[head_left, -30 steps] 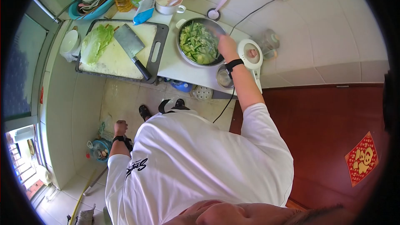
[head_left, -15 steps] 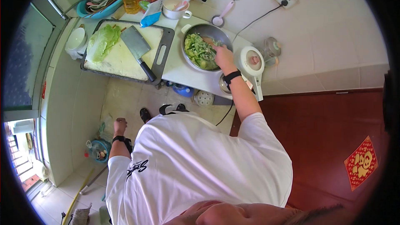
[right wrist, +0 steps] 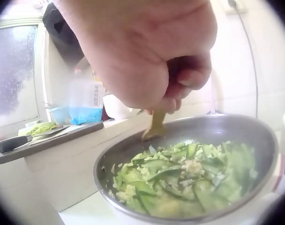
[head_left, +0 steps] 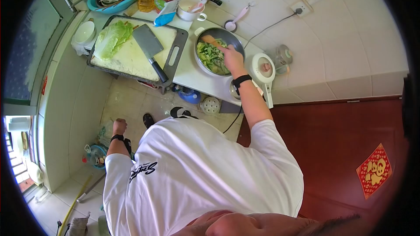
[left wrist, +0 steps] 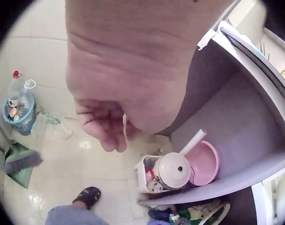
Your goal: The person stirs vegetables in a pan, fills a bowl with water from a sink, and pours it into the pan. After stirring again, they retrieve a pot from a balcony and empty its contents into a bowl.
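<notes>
In my right hand (head_left: 234, 60) I grip a wooden spatula (right wrist: 155, 130), its flat end (head_left: 211, 40) at the far left inside wall of a deep grey pan (right wrist: 107, 164). Sliced cucumber (right wrist: 163, 174) with pale crumbled bits, like egg, fills the pan below the hand. The spatula's handle is mostly hidden in my fingers. My left hand (head_left: 119, 126) hangs low by my side, away from the counter. In the left wrist view its fingers (left wrist: 109, 138) are loosely curled. A thin pale strip shows between thumb and fingers.
Left of the pan, a cleaver (head_left: 148, 41) and lettuce leaf (head_left: 113, 39) lie on a cutting board (head_left: 124, 71). A white lidded pot (head_left: 262, 69) stands right of the pan, its cord running to a wall socket (head_left: 302, 8). A white cup (head_left: 189, 14) and bottles stand behind.
My right hand has turned the spatula through the cucumber; its flat end now shows at the pan's far left side. The left hand has shifted slightly left in the head view.
</notes>
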Tool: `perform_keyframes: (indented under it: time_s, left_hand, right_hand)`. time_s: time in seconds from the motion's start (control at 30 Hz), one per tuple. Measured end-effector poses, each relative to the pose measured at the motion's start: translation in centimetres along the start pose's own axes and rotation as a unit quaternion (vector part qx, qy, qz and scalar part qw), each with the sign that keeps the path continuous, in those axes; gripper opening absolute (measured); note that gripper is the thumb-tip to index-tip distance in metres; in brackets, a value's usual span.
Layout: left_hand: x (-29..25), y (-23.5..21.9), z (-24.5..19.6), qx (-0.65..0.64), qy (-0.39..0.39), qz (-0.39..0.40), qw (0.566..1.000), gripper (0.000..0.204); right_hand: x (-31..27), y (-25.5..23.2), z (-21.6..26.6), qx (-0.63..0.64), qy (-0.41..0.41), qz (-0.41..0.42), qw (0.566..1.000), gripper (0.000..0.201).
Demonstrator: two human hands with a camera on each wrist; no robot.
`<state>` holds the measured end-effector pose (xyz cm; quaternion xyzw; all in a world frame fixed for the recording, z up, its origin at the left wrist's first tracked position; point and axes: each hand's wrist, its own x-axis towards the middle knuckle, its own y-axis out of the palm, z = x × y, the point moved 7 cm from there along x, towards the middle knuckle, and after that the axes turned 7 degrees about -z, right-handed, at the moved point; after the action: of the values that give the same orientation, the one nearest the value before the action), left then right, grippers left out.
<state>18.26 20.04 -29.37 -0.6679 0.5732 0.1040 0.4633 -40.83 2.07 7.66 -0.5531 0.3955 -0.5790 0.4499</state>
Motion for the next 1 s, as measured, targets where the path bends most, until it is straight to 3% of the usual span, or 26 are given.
perform_keyframes:
  time_s: [0.07,0.2,0.27,0.33,0.4,0.5,0.53,0.57,0.63,0.7,0.8,0.93,1.0]
  left_hand:
    - [-2.0,-0.5,-1.6,-0.028,-0.005,-0.01,1.0,0.018]
    - [-2.6,-1.3,-2.7,-0.04,0.019,-0.04,0.998,0.019]
    - [-2.8,-1.0,-2.2,-0.033,0.007,-0.032,0.999,0.02]
    - [-2.5,-1.0,-1.6,-0.025,-0.003,-0.027,0.999,0.02]
    - [-2.7,-0.7,-1.2,-0.107,-0.041,0.007,0.993,0.02]
    - [-3.1,-1.4,-2.4,-0.029,0.011,-0.031,0.999,0.021]
    - [-1.8,-1.2,-1.0,-0.027,0.011,-0.03,0.999,0.021]
    - [-0.5,-0.7,0.2,0.0,0.02,-0.003,1.0,0.021]
    - [-0.8,-0.6,-0.5,0.03,0.031,0.024,0.999,0.021]
    - [-2.0,-0.9,-0.6,-0.023,-0.022,-0.019,0.999,0.021]
    - [-3.1,-1.0,-2.1,0.004,-0.002,-0.012,1.0,0.016]
    - [-3.8,-0.9,-2.8,0.002,-0.001,-0.036,0.999,0.021]
    - [-3.3,-0.1,-2.4,-0.007,-0.032,-0.031,0.999,0.02]
  right_hand:
    - [-0.2,1.7,0.4,-0.031,-0.019,0.052,0.998,0.047]
    - [-0.5,0.6,-0.7,-0.036,-0.03,0.068,0.997,0.047]
    - [-0.1,-0.7,-0.1,-0.017,-0.045,0.008,0.999,0.048]
    - [-0.4,0.0,0.8,-0.019,-0.057,0.031,0.998,0.048]
    - [-0.9,0.3,0.9,-0.021,-0.067,0.052,0.996,0.048]
    - [-1.4,-0.4,0.3,0.0,-0.057,0.064,0.996,0.047]
    - [-1.5,-1.7,1.2,0.022,-0.081,0.033,0.996,0.043]
    - [-1.8,-2.5,1.7,0.045,-0.103,0.002,0.994,0.04]
    - [-2.5,-1.7,1.4,0.029,-0.101,0.028,0.994,0.039]
    - [-3.0,-1.2,1.1,0.013,-0.098,0.053,0.994,0.037]
    - [-3.6,-2.1,0.4,0.048,-0.073,0.026,0.996,0.037]
    - [-5.0,-1.7,-0.4,0.05,-0.079,0.054,0.994,0.038]
    - [-5.0,-1.9,-1.2,0.063,-0.073,0.044,0.994,0.038]
